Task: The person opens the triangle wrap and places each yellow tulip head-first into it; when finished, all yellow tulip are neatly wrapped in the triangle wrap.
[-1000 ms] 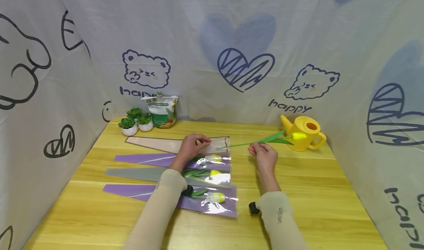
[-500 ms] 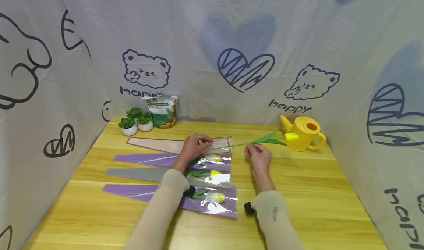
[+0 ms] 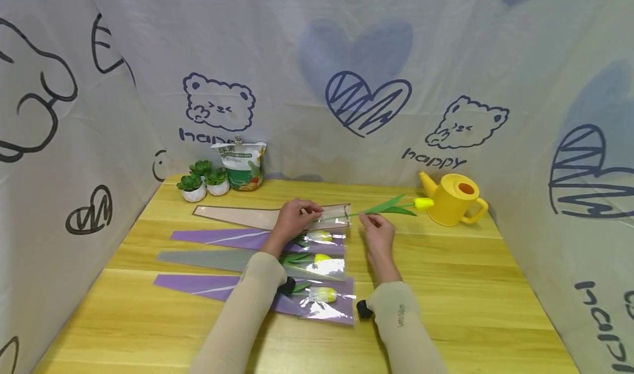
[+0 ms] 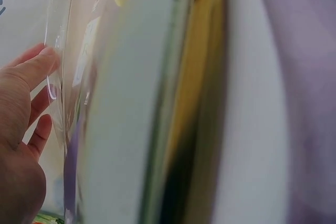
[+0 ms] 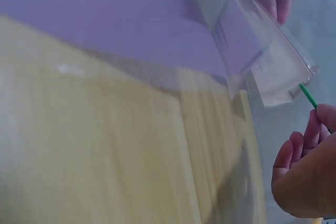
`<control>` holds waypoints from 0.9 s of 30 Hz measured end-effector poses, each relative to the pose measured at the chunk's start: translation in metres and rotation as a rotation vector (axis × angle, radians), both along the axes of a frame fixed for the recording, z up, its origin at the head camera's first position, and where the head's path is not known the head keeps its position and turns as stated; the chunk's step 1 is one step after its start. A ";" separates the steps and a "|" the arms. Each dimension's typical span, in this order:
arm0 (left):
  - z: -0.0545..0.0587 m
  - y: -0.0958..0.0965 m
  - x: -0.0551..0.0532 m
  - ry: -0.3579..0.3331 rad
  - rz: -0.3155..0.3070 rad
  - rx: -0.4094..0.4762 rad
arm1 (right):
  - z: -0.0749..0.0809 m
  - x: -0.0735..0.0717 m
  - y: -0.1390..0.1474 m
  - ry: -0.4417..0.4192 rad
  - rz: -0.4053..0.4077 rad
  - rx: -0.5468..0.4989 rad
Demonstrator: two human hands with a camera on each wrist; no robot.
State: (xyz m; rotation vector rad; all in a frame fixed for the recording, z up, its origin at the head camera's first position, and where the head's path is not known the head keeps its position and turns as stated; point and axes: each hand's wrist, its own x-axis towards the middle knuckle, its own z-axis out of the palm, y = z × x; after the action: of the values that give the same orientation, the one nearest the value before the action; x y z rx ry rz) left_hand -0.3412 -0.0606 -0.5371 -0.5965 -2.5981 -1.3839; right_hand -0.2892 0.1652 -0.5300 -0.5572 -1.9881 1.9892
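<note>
In the head view my right hand (image 3: 379, 235) pinches the green stem of a yellow artificial tulip (image 3: 423, 203). Its bloom points right, and the stem's lower end lies inside a pale pink flower sleeve (image 3: 235, 216) with a brown border. My left hand (image 3: 296, 220) pinches the sleeve's clear film near its open right end. The left wrist view has the thumb and fingers (image 4: 34, 69) at that film. In the right wrist view the stem (image 5: 307, 95) enters the sleeve's mouth from between my right fingertips.
Nearer me lie a purple sleeve (image 3: 213, 235), a grey sleeve (image 3: 203, 260) and another purple sleeve (image 3: 198, 286), each with a yellow tulip. Potted succulents (image 3: 192, 187) and a clipped bag (image 3: 244, 168) stand back left. A yellow watering can (image 3: 453, 201) stands back right.
My right hand has moved left with the tulip, so more of its stem is inside the pale pink sleeve. The left hand and sleeve have shifted slightly right.
</note>
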 end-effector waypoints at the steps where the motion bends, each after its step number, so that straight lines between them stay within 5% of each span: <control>1: 0.000 0.001 0.000 0.003 0.001 0.001 | 0.000 -0.001 -0.002 0.002 0.004 -0.002; 13: 0.001 0.005 -0.002 0.026 0.014 0.001 | -0.004 -0.008 -0.019 0.023 0.010 -0.064; 27: -0.002 0.004 0.000 0.019 0.010 -0.011 | -0.008 -0.008 -0.015 -0.162 0.069 -0.084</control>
State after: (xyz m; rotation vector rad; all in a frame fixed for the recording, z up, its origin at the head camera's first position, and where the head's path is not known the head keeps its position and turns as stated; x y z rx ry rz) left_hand -0.3408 -0.0570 -0.5396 -0.5940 -2.5916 -1.3557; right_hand -0.2968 0.1500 -0.5375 -0.6988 -2.0500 2.1396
